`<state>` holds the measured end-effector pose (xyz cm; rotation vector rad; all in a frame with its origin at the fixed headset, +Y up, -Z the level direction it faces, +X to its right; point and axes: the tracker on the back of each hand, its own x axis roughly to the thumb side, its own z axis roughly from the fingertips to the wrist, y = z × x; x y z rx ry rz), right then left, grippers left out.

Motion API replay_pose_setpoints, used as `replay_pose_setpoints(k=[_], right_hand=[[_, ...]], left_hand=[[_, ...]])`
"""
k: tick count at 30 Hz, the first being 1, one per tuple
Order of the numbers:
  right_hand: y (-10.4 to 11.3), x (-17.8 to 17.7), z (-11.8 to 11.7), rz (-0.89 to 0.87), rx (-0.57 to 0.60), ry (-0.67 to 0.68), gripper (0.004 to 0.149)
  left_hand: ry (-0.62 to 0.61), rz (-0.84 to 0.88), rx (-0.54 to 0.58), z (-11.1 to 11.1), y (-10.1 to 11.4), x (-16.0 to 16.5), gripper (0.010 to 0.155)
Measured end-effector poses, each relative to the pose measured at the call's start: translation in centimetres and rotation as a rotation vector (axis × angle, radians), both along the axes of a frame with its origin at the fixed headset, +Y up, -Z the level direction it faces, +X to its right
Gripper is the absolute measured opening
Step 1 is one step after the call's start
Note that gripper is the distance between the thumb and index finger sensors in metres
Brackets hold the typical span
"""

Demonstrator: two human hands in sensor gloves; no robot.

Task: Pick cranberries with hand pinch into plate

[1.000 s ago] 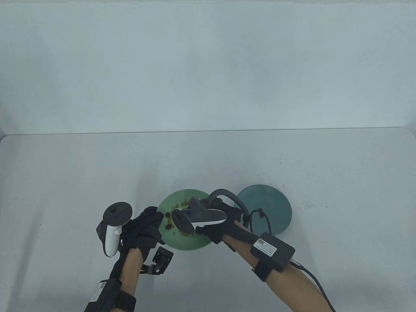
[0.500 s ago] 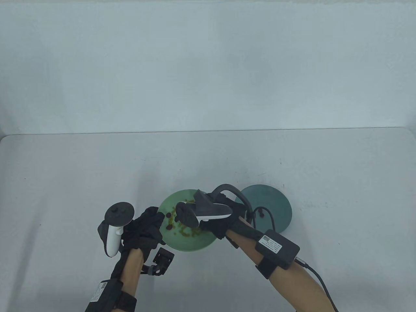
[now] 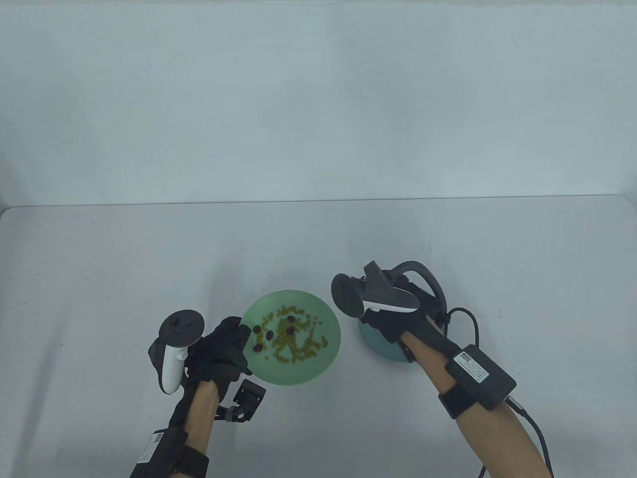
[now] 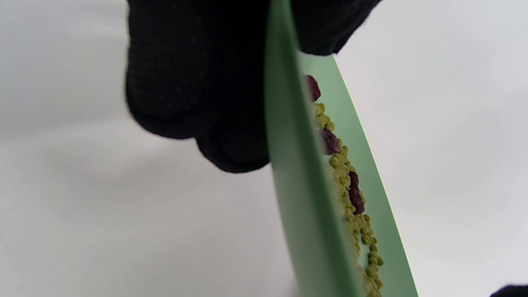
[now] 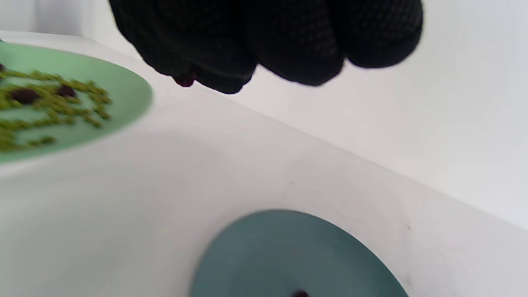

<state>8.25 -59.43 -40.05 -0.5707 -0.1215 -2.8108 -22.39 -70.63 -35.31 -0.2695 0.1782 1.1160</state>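
Observation:
A light green plate (image 3: 318, 368) holds several dark red cranberries (image 3: 290, 318) mixed among yellow-green beans (image 3: 293, 348). My left hand (image 3: 242, 332) grips the plate's left rim; in the left wrist view its fingers (image 4: 198, 103) lie under the rim (image 4: 288, 165) and the thumb on top. My right hand (image 3: 385, 321) hovers over a teal plate (image 3: 378, 346), hiding most of it. In the right wrist view its fingertips (image 5: 214, 78) pinch one cranberry (image 5: 184, 80) above the teal plate (image 5: 288, 251), which holds one cranberry (image 5: 300, 293) at its near edge.
A black wrist camera mount (image 3: 249, 396) sits by my left forearm. A black box (image 3: 480, 371) and cable (image 3: 535, 433) hang on my right forearm. The white table's far edge (image 3: 318, 200) meets a pale wall.
My right hand has lifted off the green plate and moved right, over the teal plate, with a cranberry pinched. The green plate's contents show again. The left hand has not moved.

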Motion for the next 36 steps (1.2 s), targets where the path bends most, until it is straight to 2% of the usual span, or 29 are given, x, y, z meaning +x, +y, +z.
replay_pose_setpoints(k=[8, 19, 36], right_hand=[[-4.2, 5.2, -1.8, 0.051, -0.055, -0.155, 0.045], [-9.4, 8.5, -3.3, 0.096, -0.122, -0.286, 0.045], [-12.5, 9.6, -4.2, 0.074, -0.183, -0.357, 0.045]], left_hand=[[0.000, 0.003, 0.003, 0.0, 0.0, -0.1, 0.048], [-0.007, 0.003, 0.004, 0.0, 0.0, 0.0, 0.048], [-0.015, -0.001, -0.003, 0.1, -0.1, 0.0, 0.048]])
